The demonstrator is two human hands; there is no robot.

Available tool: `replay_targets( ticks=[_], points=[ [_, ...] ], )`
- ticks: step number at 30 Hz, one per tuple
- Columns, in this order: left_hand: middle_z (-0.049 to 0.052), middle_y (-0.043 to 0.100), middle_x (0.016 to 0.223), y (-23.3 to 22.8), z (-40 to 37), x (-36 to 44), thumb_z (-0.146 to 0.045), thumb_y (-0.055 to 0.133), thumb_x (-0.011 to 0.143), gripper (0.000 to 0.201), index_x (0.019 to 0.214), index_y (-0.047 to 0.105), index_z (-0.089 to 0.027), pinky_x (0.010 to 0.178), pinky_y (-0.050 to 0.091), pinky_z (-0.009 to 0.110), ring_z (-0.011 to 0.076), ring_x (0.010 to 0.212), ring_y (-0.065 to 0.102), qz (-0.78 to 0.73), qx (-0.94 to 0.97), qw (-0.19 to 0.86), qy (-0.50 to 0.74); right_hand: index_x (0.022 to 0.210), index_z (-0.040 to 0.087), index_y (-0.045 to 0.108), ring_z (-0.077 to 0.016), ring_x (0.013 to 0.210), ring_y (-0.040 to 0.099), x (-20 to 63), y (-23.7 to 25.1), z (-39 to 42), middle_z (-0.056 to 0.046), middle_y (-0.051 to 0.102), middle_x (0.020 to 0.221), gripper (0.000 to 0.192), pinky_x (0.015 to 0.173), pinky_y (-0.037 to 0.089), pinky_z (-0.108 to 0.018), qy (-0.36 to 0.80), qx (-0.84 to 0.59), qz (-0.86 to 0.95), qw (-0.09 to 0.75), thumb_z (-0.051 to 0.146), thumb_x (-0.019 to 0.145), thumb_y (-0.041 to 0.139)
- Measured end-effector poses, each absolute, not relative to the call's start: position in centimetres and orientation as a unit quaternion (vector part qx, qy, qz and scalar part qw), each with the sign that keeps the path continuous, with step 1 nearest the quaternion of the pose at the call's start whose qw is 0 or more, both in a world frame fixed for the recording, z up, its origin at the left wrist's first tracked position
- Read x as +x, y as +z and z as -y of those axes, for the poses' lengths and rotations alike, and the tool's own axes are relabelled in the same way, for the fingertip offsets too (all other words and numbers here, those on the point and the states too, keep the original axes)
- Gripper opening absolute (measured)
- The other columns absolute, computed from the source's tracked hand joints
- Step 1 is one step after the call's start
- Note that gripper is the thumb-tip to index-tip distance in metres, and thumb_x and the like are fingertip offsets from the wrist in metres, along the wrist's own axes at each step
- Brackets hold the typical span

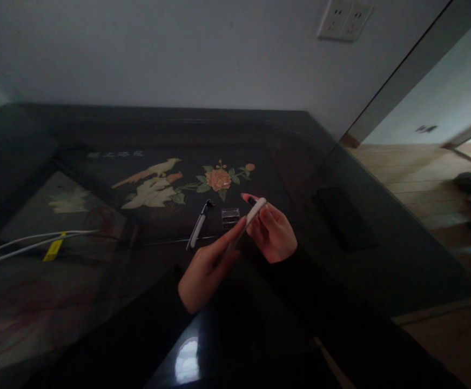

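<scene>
Between my two hands is a slim white stick-shaped thing, tilted up to the right; its exact kind is unclear. My left hand pinches its lower part with straight fingers and the thumb beneath. Around its upper end are the bent fingers of my right hand. A small dark piece shows by the right fingertips, and I cannot tell whether it belongs to the stick. Just beyond my left fingers lies a small clear box. Left of that, a slim black-and-white tool with a dark head lies slantwise.
The dark glossy tabletop bears a flower-and-bird picture. A flat black slab lies to the right. White cables with a yellow tag cross the left side. Behind is a wall with sockets.
</scene>
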State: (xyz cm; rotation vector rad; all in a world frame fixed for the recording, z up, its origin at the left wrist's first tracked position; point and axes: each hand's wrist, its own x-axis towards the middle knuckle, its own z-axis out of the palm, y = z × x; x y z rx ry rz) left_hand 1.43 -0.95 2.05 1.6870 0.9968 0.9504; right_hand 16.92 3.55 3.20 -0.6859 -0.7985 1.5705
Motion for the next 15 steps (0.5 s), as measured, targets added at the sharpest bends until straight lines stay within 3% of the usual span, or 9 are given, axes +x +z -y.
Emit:
replay_targets(
  ticks=[5, 11, 13, 15],
  points=[
    [0.007, 0.071, 0.113, 2.06, 1.02, 1.36, -0.022, 0.049, 0.092, 0.054, 0.145, 0.039, -0.022, 0.089, 0.054, 0.037, 0.0229, 0.099, 0.067, -0.398, 0.687, 0.474, 0.381, 0.098, 0.018, 0.068, -0.0049, 0.042, 0.031, 17.01, 3.29, -3.52, 0.009, 0.044, 0.049, 0.047, 0.040, 0.023, -0.021, 0.682, -0.298, 0.332, 0.579, 0.047, 0.062, 0.080],
    [0.006, 0.070, 0.115, 1.58, 0.76, 1.10, -0.024, 0.046, 0.093, 0.055, 0.147, 0.035, -0.025, 0.061, 0.055, 0.026, 0.0111, 0.058, 0.062, -0.437, 0.670, 0.476, 0.366, 0.092, 0.017, 0.068, -0.0048, 0.039, 0.030, 16.91, 2.97, -3.63, 0.008, 0.046, 0.048, 0.042, 0.038, 0.018, -0.022, 0.683, -0.270, 0.354, 0.579, 0.050, 0.067, 0.076],
    [0.006, 0.069, 0.118, 1.46, 0.63, 1.02, -0.023, 0.046, 0.093, 0.055, 0.148, 0.034, -0.027, 0.063, 0.055, 0.026, 0.0117, 0.062, 0.064, -0.443, 0.664, 0.475, 0.372, 0.091, 0.017, 0.068, -0.0049, 0.039, 0.030, 16.88, 2.95, -3.63, 0.008, 0.047, 0.047, 0.040, 0.038, 0.018, -0.022, 0.685, -0.259, 0.357, 0.580, 0.048, 0.068, 0.076],
    [0.007, 0.066, 0.125, 1.41, 0.50, 0.97, -0.024, 0.047, 0.093, 0.055, 0.147, 0.036, -0.026, 0.078, 0.056, 0.030, 0.0153, 0.080, 0.068, -0.444, 0.661, 0.466, 0.387, 0.091, 0.017, 0.068, -0.0050, 0.038, 0.031, 16.86, 2.95, -3.61, 0.008, 0.047, 0.047, 0.039, 0.038, 0.017, -0.023, 0.684, -0.257, 0.355, 0.583, 0.047, 0.069, 0.076]
  ],
)
